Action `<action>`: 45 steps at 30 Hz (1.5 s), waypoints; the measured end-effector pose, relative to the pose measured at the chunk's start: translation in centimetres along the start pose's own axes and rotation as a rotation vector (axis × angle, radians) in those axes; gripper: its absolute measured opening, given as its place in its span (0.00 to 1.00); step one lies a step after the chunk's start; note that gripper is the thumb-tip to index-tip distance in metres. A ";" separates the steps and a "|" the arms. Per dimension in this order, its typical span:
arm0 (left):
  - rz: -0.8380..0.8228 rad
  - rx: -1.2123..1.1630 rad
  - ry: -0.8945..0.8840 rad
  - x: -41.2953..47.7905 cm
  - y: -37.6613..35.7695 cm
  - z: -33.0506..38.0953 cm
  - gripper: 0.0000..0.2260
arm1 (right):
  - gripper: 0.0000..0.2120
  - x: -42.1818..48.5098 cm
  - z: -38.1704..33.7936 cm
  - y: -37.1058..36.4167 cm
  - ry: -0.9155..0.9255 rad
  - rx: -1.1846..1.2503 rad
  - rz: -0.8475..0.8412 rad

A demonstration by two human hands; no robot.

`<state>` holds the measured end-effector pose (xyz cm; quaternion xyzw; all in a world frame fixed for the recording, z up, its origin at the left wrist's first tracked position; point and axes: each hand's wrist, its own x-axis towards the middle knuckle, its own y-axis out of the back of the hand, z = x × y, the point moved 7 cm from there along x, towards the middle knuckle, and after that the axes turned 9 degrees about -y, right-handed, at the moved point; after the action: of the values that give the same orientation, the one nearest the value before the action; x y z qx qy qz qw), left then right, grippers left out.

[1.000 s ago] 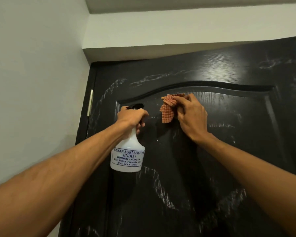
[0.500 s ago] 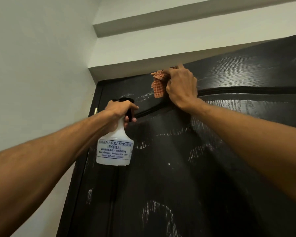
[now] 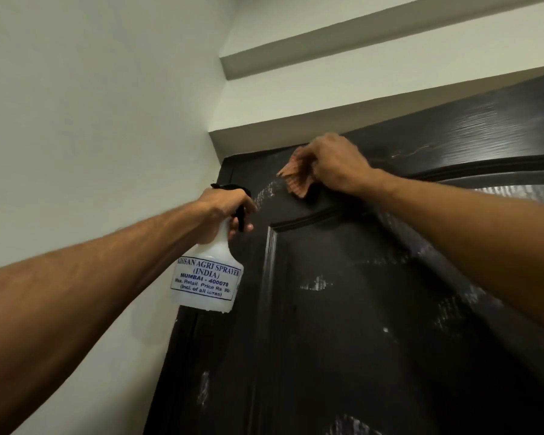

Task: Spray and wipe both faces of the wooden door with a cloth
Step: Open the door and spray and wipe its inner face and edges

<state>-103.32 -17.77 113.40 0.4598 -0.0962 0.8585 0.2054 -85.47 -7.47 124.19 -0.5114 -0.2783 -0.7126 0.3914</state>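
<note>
right hand (image 3: 336,166) fingers curled gripping cloth (image 3: 297,178) against door (image 3: 358,309), left hand (image 3: 225,211) clutching spray bottle (image 3: 209,274)

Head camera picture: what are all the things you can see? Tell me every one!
door: one, black, middle and right
cloth: one, orange checked, against the door near its top left corner
spray bottle: one, white with black trigger, before the door's left edge
streaks: several, whitish, scattered over the door
wall: one, pale, on the left
ledge: one, pale, above the door
left hand: one, grips the spray bottle's neck
right hand: one, holds the cloth to the door
</note>
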 end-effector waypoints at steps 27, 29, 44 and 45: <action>-0.038 -0.120 0.007 3.7 6.6 -3.1 0.07 | 0.22 3.3 -15.2 -14.6 0.342 -0.082 -0.312; -0.041 -0.124 0.017 3.3 6.3 -2.9 0.05 | 0.21 4.3 -13.9 -13.5 0.315 -0.079 -0.304; -0.134 -0.148 0.059 2.7 5.1 -2.8 0.06 | 0.30 2.0 -5.8 -8.5 -0.047 -0.208 -0.145; -0.145 -0.157 0.049 2.8 4.8 -2.2 0.06 | 0.30 1.6 -6.3 -8.4 -0.022 -0.203 -0.173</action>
<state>-108.48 -20.56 114.58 0.4271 -0.1246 0.8421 0.3049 -96.08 -8.39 123.68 -0.5304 -0.2522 -0.7623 0.2719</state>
